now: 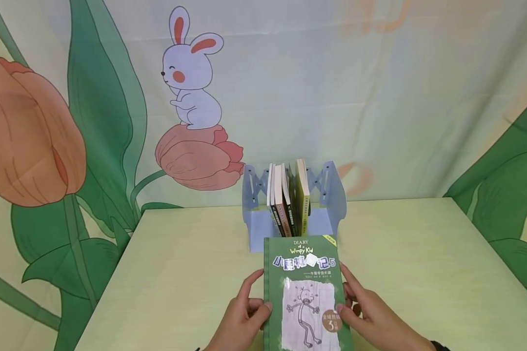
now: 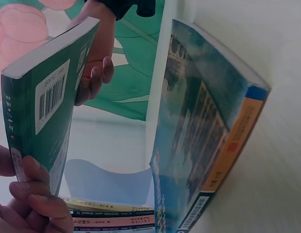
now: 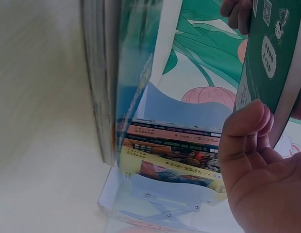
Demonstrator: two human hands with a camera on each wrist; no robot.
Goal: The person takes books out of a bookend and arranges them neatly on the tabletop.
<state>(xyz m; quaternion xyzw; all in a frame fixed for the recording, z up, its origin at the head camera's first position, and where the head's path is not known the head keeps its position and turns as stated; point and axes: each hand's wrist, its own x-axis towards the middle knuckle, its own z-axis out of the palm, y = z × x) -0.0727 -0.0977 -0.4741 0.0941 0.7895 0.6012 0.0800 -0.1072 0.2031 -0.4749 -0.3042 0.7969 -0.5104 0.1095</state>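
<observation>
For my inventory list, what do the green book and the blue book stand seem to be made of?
Green book: pale page edges suggest paper; the cover seems card, glossy where glare whitens the title. Blue book stand: probably painted metal, perhaps plastic; it looks thin-walled, evenly coloured and rather matt.

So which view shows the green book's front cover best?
The head view: the green book faces the camera, title and cartoon clear, though its bottom is cut off. The left wrist view shows the spine, page edges and barcoded back; the right wrist view, page edges and part of the back.
</observation>
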